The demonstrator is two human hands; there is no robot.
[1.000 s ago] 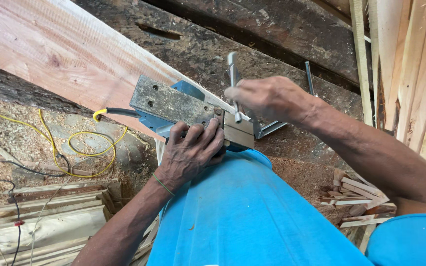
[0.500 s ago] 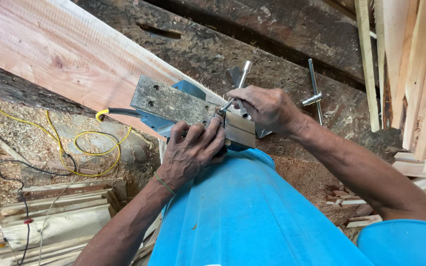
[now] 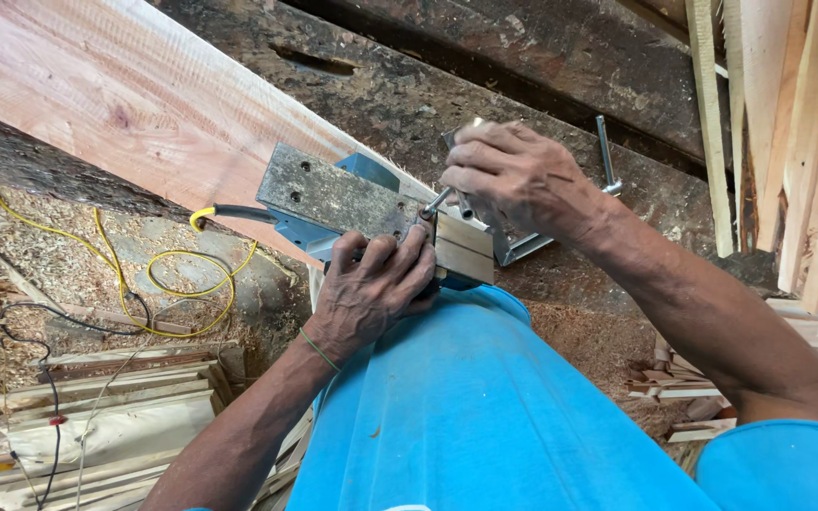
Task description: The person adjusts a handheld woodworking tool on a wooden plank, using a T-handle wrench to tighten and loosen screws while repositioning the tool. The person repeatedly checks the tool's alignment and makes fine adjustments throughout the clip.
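Against the person's blue-clad lap, the power planer [image 3: 371, 213] lies upside down, its scuffed grey metal sole facing up beside the pale, rough-sawn plank [image 3: 134, 114]. The right hand [image 3: 513, 180] has come down from the steel handle onto the thin metal wrench [image 3: 437, 201], fingers clenched around it at the blade end, so work on the blade fitting appears under way. The left hand [image 3: 371, 293] stays pressed on the planer body, fingers curled over its edge. A yellow cable [image 3: 182, 284] loops over sawdust.
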